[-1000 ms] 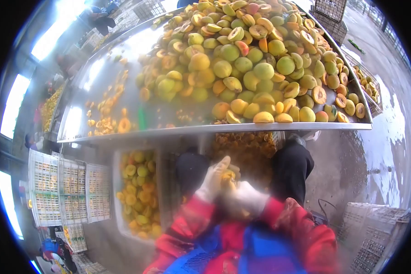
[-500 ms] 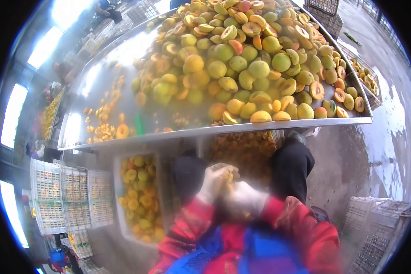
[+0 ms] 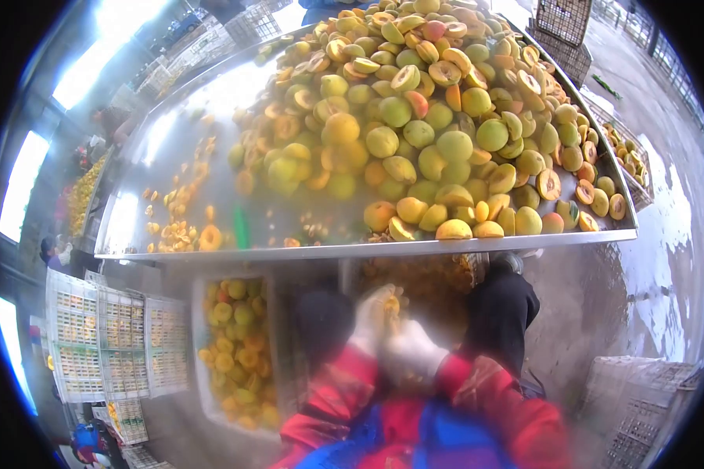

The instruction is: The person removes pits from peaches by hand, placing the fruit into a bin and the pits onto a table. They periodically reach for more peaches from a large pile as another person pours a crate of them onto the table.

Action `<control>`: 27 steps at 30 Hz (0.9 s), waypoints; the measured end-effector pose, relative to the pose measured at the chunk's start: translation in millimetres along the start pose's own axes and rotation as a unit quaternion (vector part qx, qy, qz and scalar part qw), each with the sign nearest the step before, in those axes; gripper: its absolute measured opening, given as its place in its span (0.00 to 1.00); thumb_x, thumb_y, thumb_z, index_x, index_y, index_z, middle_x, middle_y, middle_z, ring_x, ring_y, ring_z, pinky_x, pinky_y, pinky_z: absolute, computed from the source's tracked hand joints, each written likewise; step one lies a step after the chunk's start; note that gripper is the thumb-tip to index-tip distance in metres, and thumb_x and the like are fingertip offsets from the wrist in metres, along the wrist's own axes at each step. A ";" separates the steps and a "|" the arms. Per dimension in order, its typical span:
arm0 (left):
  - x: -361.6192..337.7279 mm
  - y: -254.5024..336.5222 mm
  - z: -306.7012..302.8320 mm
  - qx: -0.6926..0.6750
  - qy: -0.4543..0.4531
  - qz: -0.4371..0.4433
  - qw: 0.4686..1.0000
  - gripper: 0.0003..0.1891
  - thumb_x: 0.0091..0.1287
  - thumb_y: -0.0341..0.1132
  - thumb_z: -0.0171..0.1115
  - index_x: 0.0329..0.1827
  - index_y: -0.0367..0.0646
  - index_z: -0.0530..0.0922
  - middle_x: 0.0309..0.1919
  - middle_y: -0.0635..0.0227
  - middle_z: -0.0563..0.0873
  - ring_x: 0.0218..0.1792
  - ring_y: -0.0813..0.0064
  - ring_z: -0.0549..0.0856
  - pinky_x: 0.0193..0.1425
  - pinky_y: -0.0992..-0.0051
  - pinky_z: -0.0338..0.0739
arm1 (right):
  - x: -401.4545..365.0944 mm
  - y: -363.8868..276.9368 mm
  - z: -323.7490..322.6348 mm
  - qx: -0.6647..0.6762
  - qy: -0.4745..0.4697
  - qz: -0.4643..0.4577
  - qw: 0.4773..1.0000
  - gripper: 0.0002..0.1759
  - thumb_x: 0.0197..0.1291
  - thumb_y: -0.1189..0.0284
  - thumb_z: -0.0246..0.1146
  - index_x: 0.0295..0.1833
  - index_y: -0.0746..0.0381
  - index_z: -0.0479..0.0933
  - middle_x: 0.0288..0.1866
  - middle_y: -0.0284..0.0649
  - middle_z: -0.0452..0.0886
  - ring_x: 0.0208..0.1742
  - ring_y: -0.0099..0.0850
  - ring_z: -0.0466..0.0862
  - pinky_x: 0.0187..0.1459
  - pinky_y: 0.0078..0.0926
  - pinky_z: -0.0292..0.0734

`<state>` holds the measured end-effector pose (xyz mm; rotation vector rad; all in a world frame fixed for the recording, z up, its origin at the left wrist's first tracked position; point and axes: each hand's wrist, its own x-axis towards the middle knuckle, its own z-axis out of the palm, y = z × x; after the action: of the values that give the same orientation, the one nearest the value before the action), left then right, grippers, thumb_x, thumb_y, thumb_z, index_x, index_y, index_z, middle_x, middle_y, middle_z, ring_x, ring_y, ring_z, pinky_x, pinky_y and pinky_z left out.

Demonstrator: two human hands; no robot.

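Both of my hands, in white gloves, meet low over my lap, below the near edge of the metal tray table (image 3: 414, 248). My left hand (image 3: 370, 319) is closed around a yellow piece of peach-like fruit (image 3: 392, 307), which shows at its fingertips. My right hand (image 3: 416, 349) is curled close against the left, its fingers pressed together at the lower side of the fruit. Blur hides whether it holds a tool. On the table rises a heap of yellow-green stone fruit (image 3: 454, 148), many cut in half with the pit cavity showing.
A crate of fruit (image 3: 238, 340) stands on the floor to my left; a container of brownish pieces (image 3: 414, 273) sits under the table between my knees. Small yellow scraps (image 3: 180, 234) and a green strip (image 3: 241, 228) lie on the table's left. White crates (image 3: 102, 336) are stacked left, others (image 3: 630, 399) right.
The view has tilted slightly, so the table edge and heap appear lower. My hands remain together, turned a little, with the yellow fruit piece showing more clearly.
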<state>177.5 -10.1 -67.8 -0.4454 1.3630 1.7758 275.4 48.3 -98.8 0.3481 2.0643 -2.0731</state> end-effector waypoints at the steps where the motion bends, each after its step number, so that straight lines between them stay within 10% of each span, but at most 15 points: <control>1: 5.7 -2.2 -1.7 -0.005 0.004 -0.002 1.000 0.15 0.66 0.39 0.58 0.53 0.44 0.74 0.41 0.63 0.83 0.36 0.67 0.83 0.31 0.68 0.79 | 1.6 5.7 -0.2 -0.002 -0.001 0.000 1.000 0.13 0.62 0.63 0.54 0.38 0.60 0.80 0.22 0.41 0.76 0.26 0.38 0.78 0.27 0.34 0.73; 3: 15.3 -7.4 -4.5 -0.014 0.017 -0.003 1.000 0.15 0.67 0.40 0.58 0.53 0.44 0.74 0.41 0.63 0.83 0.35 0.67 0.83 0.30 0.68 0.78 | -0.3 -50.4 -2.5 -0.039 0.079 0.185 0.979 0.14 0.63 0.64 0.53 0.36 0.61 0.81 0.24 0.41 0.78 0.29 0.37 0.80 0.30 0.33 0.75; 8: 35.2 -8.5 -5.9 -0.026 0.033 -0.021 0.999 0.14 0.68 0.41 0.56 0.53 0.46 0.75 0.39 0.64 0.83 0.29 0.70 0.82 0.29 0.70 0.77 | 16.7 -3.4 5.1 -0.156 0.114 0.162 0.968 0.13 0.65 0.69 0.51 0.43 0.63 0.80 0.29 0.43 0.79 0.33 0.42 0.81 0.32 0.40 0.75; 11: 45.3 -11.8 -4.5 -0.028 0.037 0.002 0.999 0.11 0.68 0.46 0.58 0.41 0.49 0.76 0.33 0.69 0.81 0.33 0.75 0.79 0.35 0.75 0.75 | 22.4 -3.2 -1.6 -0.103 0.120 0.211 0.965 0.19 0.50 0.70 0.57 0.47 0.70 0.73 0.37 0.61 0.82 0.41 0.55 0.83 0.43 0.44 0.78; 17: 63.7 -8.1 -7.7 -0.036 0.113 0.036 0.992 0.15 0.69 0.48 0.52 0.41 0.46 0.78 0.28 0.70 0.80 0.29 0.74 0.80 0.31 0.75 0.74 | 27.8 29.9 5.1 -0.270 0.215 0.013 0.939 0.18 0.51 0.70 0.59 0.46 0.69 0.73 0.34 0.56 0.83 0.36 0.50 0.84 0.40 0.41 0.79; 19: 82.9 -19.2 -34.1 -0.179 -0.137 0.008 0.974 0.15 0.70 0.47 0.50 0.39 0.46 0.78 0.27 0.71 0.79 0.29 0.74 0.80 0.32 0.75 0.74 | 27.2 -14.4 -15.2 0.030 0.229 0.001 0.973 0.15 0.52 0.71 0.61 0.44 0.67 0.73 0.28 0.45 0.81 0.24 0.36 0.81 0.28 0.32 0.78; 20: 75.0 -10.3 -11.8 -0.201 -0.045 0.013 0.978 0.16 0.71 0.47 0.48 0.38 0.44 0.78 0.28 0.69 0.80 0.29 0.73 0.80 0.32 0.74 0.75 | 31.1 -24.5 -39.0 0.240 0.179 0.132 0.945 0.11 0.53 0.73 0.63 0.42 0.64 0.74 0.23 0.35 0.77 0.17 0.24 0.74 0.19 0.24 0.70; 24: 90.1 -23.4 -29.1 0.000 -0.023 0.214 0.977 0.18 0.71 0.48 0.49 0.42 0.41 0.78 0.37 0.65 0.83 0.40 0.70 0.83 0.42 0.69 0.80 | 29.2 -27.7 -66.9 0.361 0.310 0.117 0.871 0.07 0.55 0.71 0.63 0.38 0.61 0.75 0.20 0.34 0.74 0.15 0.25 0.72 0.17 0.23 0.70; 27: 68.5 -1.7 -18.5 -0.201 -0.057 0.056 0.976 0.17 0.72 0.44 0.48 0.48 0.39 0.77 0.44 0.62 0.83 0.45 0.66 0.83 0.46 0.64 0.81 | 16.2 -31.4 -57.5 0.351 0.284 0.156 0.878 0.09 0.54 0.71 0.64 0.39 0.61 0.75 0.21 0.35 0.74 0.16 0.25 0.73 0.19 0.23 0.72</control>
<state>134.6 0.3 -123.4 -0.4791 0.9629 2.1449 252.2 106.5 -73.7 1.4410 1.2153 -2.6233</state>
